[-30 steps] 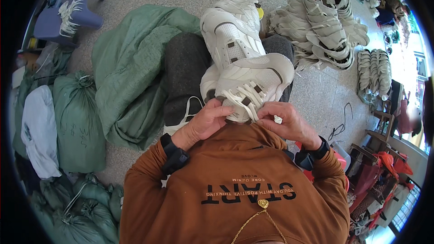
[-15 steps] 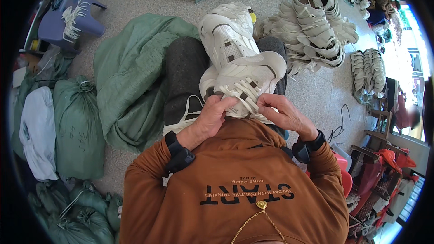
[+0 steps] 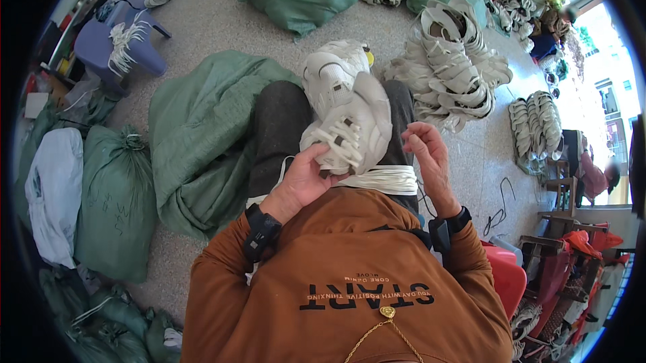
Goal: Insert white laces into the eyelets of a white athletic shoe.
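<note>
Laces (image 3: 342,146) cross the front of a white shoe upper (image 3: 371,117) that the left hand (image 3: 303,180) grips at its near end, thumb on top and fingers tucked underneath. The upper lies tilted over the lap, between the two hands and a little beyond them. Apart from it, the right hand (image 3: 428,154) is raised to the right with its fingers loosely bent; whether the fingertips pinch anything, I cannot tell. Between the hands, close to the person's body, a bundle of white strands (image 3: 385,180) lies across the lap. Straight beyond the left hand, more white uppers (image 3: 330,77) rest partly behind the gripped one, between the knees of dark grey trousers (image 3: 274,131).

To the left of the left hand, a slack green sack (image 3: 195,137) spreads over the floor (image 3: 192,16), with a tied green sack (image 3: 114,205) farther left. Well beyond that hand stands a purple stool (image 3: 138,59) draped with white laces (image 3: 123,47). Beyond the right hand, nested white uppers (image 3: 464,70) are piled on the floor, and a smaller stack (image 3: 538,124) sits farther right. Black bands (image 3: 261,234) circle both wrists.
</note>
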The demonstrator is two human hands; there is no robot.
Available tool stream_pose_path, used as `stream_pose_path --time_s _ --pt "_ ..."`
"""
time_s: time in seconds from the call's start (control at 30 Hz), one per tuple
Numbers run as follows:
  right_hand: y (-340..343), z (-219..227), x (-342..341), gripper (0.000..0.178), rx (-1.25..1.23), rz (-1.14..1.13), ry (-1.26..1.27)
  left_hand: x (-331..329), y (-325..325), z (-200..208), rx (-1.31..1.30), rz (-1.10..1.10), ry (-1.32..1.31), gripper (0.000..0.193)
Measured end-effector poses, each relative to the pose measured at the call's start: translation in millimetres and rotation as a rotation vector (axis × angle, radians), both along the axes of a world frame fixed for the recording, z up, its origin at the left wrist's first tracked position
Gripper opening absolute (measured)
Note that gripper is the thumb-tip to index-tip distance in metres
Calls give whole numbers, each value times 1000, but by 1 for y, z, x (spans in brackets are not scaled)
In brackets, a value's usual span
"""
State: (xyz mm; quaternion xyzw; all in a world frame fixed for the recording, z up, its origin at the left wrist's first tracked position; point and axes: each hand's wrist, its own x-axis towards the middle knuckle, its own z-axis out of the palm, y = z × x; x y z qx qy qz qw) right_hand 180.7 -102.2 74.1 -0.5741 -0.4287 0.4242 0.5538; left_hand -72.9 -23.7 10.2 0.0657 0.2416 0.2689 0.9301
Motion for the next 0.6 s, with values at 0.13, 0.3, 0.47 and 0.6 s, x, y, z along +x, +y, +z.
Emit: stream_pose_path --time_s 0.13,0.3,0.47,0.6 --pt "4 -31 3 38 -80 179 6 -35 2 -15 -44 110 -17 37" --pt "61 -57 1 40 1 151 -132 -78 6 -37 -103 221 55 31" --pt "133 -69 3 46 123 148 -692 -57 0 17 588 448 931 24" --pt "173 -87 -5 45 444 180 -909 -12 15 62 2027 336 895 25"
